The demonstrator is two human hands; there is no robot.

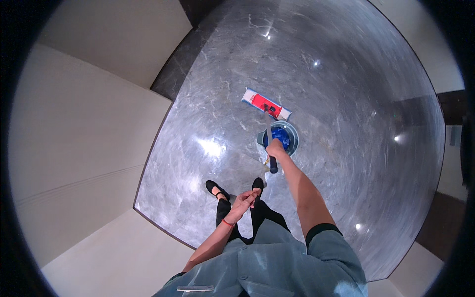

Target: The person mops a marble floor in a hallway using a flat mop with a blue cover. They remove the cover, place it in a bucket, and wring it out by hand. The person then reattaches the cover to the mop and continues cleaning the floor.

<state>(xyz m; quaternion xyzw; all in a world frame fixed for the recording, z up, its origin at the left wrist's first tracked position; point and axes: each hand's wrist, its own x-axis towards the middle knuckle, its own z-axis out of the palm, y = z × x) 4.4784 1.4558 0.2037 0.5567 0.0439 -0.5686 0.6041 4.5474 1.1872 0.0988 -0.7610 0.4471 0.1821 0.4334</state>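
My right hand is closed around the handle of a flat mop, just above its black end grip. The red and white mop head rests on the floor beyond a round bucket. Blue contents, whose kind I cannot tell, show inside the bucket beneath my right hand. My left hand is in front of my body, above my legs, its fingers bent together; whether something small is between them cannot be told.
Glossy grey marbled floor surrounds my black shoes. A pale wall with a dark baseboard runs along the left, and its corner juts out near the upper left. Another wall curves along the right. A pale pointed object lies near the bucket.
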